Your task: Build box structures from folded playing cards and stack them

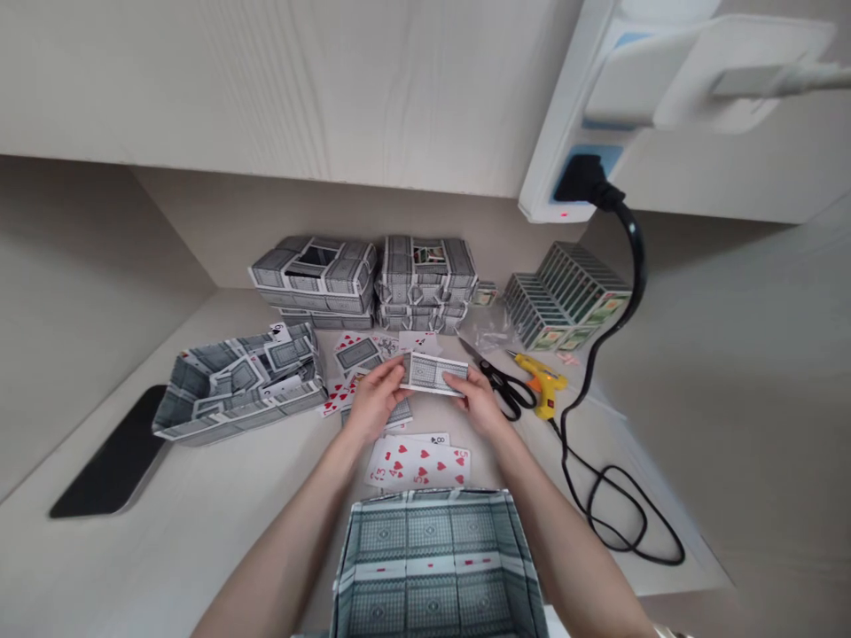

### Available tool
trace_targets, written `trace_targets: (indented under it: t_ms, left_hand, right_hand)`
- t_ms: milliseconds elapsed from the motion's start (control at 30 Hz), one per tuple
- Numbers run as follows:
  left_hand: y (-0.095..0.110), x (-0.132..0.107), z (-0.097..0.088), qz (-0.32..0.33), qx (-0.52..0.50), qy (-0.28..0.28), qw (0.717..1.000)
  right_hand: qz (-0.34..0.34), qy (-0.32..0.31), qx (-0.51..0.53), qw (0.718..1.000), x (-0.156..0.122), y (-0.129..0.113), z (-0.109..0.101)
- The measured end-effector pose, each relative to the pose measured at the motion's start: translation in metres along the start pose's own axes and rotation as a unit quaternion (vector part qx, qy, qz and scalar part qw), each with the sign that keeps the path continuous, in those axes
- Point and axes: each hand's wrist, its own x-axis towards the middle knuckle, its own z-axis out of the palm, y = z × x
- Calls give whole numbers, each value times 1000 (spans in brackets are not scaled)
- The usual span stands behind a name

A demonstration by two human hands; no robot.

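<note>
Strip of grey-patterned, white-edged playing card (pixel 432 373), long axis roughly left-right, spans left hand (pixel 376 400) and right hand (pixel 481 400), each pinching one end; open-topped grey playing-card box (pixel 431 536) nearer, apart.

You can draw your left hand (pixel 378 403) back over the stretch of desktop (pixel 253 496) between your left forearm and the black smartphone (pixel 120 461). Straight ahead, card-covered boxes (pixel 319 285) stand stacked in your way; leftward, the card-filled tray (pixel 259 418) does. Scissors (pixel 490 366) lie just beside your right hand (pixel 480 403), then the hot-glue gun (pixel 545 381) and looping black cord (pixel 639 266). An open card-covered box (pixel 429 533) fills the gap between your forearms.
</note>
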Motion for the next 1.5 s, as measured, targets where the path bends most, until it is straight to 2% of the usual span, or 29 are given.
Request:
trace_targets:
  t_ms: [200, 367, 567, 767, 867, 967, 1033, 1100, 1167, 1300, 1367, 1433, 1500]
  left_hand:
    - [3, -5, -1, -117, 42, -69, 990]
    - [6, -5, -4, -139, 75, -29, 987]
    - [2, -6, -4, -85, 135, 25, 987]
    - [-11, -5, 1, 17, 216, 60, 974]
    - [-14, -8, 4, 81, 325, 82, 939]
    - [-13, -12, 5, 148, 448, 103, 876]
    - [-11, -13, 5, 178, 493, 110, 844]
    - [-10, -12, 3, 187, 510, 107, 833]
    - [-10, -9, 0, 190, 506, 106, 834]
    - [-11, -4, -5, 196, 446, 109, 866]
    - [-9, -3, -6, 196, 434, 106, 873]
    - [-4, -4, -8, 198, 464, 115, 856]
    - [3, -4, -11, 204, 516, 135, 821]
  right_hand:
    - [-22, 5, -23, 999, -1, 0, -3]
    - [-11, 2, -52, 999, -3, -2, -3]
    - [-5, -5, -75, 997, -6, -2, -1]
    - [-26, -20, -121, 992, -7, -1, 2]
    - [-29, -24, -133, 990, -8, -1, 4]
    - [-26, -31, -133, 990, -10, -1, 6]
    - [-21, -47, -131, 990, -12, -1, 7]
    - [-13, -74, -132, 988, -12, -1, 9]
    - [-11, -98, -133, 986, -12, -1, 10]
    - [-16, -109, -122, 986, -10, 1, 12]
    - [-14, -100, -98, 990, -8, 2, 11]
    - [-10, -80, -56, 995, -7, 1, 9]
    - [-5, -54, -6, 999, -5, -1, 8]
